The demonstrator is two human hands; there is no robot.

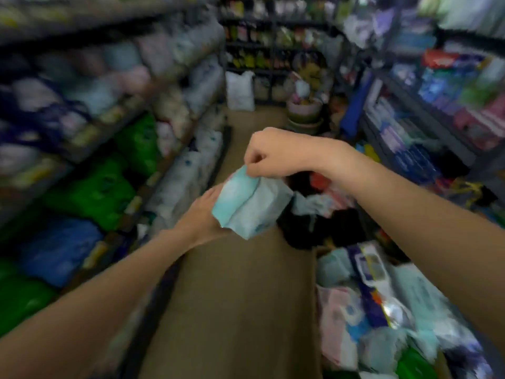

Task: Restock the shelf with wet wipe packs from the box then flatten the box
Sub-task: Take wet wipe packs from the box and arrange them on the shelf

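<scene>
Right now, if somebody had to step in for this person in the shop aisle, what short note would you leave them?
Right hand: pinches the top edge of a light blue wet wipe pack in mid-air over the aisle floor.
Left hand: supports the same pack from the side and below; its fingers are mostly hidden behind it.
More packs lie heaped at lower right; the frame is too blurred to make out the box.
Done: one pack lifted out.
Left: place it on a shelf, restock the rest, flatten the box.

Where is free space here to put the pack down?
The bare floor strip down the aisle, between the left shelves and the pile of packs lower right, is free. The shelves on both sides look full. Both hands, left and right, hold the pack.
</scene>
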